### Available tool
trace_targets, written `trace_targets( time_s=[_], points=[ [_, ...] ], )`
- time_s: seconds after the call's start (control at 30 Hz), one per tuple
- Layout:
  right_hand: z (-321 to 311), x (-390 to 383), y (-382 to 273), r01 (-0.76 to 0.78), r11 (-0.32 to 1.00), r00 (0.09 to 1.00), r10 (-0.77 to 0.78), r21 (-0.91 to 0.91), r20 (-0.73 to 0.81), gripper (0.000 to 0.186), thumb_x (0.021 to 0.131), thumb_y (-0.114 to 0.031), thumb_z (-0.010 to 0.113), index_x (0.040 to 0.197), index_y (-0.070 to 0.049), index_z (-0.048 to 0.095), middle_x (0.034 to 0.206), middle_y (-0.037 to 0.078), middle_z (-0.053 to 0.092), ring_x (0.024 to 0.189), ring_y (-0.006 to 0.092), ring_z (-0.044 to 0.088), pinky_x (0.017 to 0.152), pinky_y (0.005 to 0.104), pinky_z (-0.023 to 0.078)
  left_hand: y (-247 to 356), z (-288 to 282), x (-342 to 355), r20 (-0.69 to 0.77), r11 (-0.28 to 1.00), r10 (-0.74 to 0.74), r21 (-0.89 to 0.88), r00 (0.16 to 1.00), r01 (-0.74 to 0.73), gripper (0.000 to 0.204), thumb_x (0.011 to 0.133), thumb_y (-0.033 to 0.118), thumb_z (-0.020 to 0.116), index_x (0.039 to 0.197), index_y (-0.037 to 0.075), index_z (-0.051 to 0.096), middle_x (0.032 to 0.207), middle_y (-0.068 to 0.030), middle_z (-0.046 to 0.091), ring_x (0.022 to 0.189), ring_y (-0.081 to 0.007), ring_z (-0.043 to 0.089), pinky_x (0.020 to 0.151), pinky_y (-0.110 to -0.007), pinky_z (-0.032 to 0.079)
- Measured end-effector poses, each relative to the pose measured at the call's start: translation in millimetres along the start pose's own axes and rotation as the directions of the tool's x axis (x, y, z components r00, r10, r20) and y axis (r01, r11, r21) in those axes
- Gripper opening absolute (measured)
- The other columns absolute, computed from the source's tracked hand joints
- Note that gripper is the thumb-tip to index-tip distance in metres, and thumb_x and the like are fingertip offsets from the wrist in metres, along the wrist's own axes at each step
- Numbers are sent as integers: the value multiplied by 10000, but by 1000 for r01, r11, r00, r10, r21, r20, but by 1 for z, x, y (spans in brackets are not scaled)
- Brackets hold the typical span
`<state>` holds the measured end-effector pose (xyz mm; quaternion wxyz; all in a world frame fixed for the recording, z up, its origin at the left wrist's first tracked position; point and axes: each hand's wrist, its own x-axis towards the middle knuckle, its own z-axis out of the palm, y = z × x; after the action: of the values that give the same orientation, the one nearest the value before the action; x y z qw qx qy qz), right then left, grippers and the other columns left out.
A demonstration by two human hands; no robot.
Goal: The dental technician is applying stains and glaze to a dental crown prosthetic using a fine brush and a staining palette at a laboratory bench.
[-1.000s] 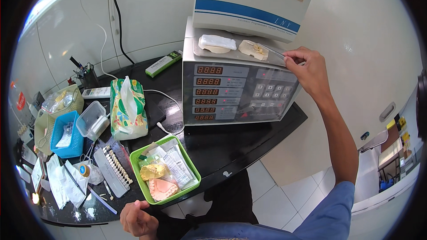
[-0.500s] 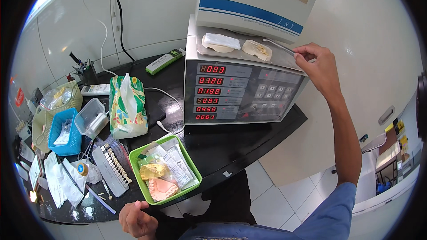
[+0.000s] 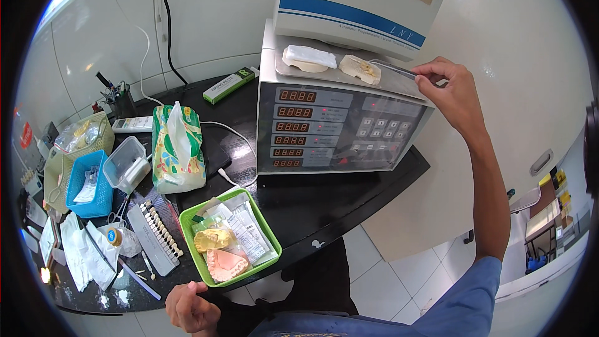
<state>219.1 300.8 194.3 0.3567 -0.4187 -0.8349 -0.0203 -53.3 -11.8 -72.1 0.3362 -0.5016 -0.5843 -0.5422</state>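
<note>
My right hand (image 3: pixel 446 84) pinches the rear end of slim metal tweezers (image 3: pixel 396 69) above the tray of a small furnace (image 3: pixel 343 131). The tweezers' tips reach small tooth-coloured pieces (image 3: pixel 367 68) on a beige firing block (image 3: pixel 350 70); whether they grip a piece is too small to tell. To the left on the same tray stands another beige block topped by a white pad (image 3: pixel 311 57). Near the lower edge, my left hand (image 3: pixel 192 309) is loosely closed with nothing visible in it, just in front of a green basket (image 3: pixel 279 256) at the table edge.
The basket holds a pink dental model (image 3: pixel 226 265), a yellow one (image 3: pixel 212 239) and packets. Left lie a tooth shade guide (image 3: pixel 150 237), tissue pack (image 3: pixel 178 156), blue basket (image 3: pixel 103 203) and clear tub (image 3: pixel 118 162). The furnace's upper housing (image 3: pixel 355 9) hangs over the tray.
My right hand has shifted slightly right, and the tweezers' tips have come down closer to the small pieces on the block. The furnace's red display digits look dimmer. My left hand stays put.
</note>
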Motion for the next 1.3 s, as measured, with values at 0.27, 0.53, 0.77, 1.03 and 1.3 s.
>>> trace_targets(
  time_s=[0.27, 0.53, 0.77, 1.03, 1.3],
  points=[
    [2, 0, 1, 21, 1000, 1000, -21, -16, 22, 224, 780, -137, 648, 924, 17, 726, 813, 85, 664, 776, 170, 612, 726, 294, 478, -2, -1, -5, 0, 1000, -8, 15, 1000, 8, 162, 896, -24, 461, 995, -27, 589, 578, -88, 574, 459, -177, 529, 459, -277, 416],
    [4, 2, 3, 8, 1000, 1000, -8, 7, 26, 224, 779, -134, 647, 918, 24, 724, 798, 83, 663, 759, 166, 608, 706, 292, 477, 1, -1, -1, -7, 1000, -5, -7, 1000, 5, 161, 890, -21, 469, 995, -26, 592, 578, -87, 578, 458, -179, 530, 458, -277, 415],
    [7, 4, 3, 21, 1000, 1000, -21, 13, 0, 227, 773, -120, 640, 928, 20, 730, 798, 90, 669, 735, 158, 612, 704, 282, 480, -2, -2, -3, 1, 1000, 5, 3, 1000, -5, 175, 890, -29, 461, 1010, -19, 588, 572, -85, 577, 454, -177, 524, 450, -278, 409],
    [13, 11, 5, 50, 997, 997, -47, 51, -60, 232, 770, -105, 649, 947, 22, 727, 804, 84, 676, 723, 142, 620, 686, 264, 482, -2, -2, -2, 1, 1000, 4, -18, 1000, -4, 185, 882, -42, 446, 1007, -23, 581, 572, -86, 579, 459, -179, 528, 450, -280, 410],
    [30, 23, -22, 102, 989, 994, -96, 107, -57, 236, 775, -117, 650, 943, 32, 723, 774, 77, 664, 705, 138, 618, 661, 262, 483, 0, -3, -2, 3, 1000, -6, -6, 1000, 6, 187, 876, -39, 449, 1007, -23, 581, 577, -87, 587, 466, -182, 536, 468, -288, 427]
  ],
)
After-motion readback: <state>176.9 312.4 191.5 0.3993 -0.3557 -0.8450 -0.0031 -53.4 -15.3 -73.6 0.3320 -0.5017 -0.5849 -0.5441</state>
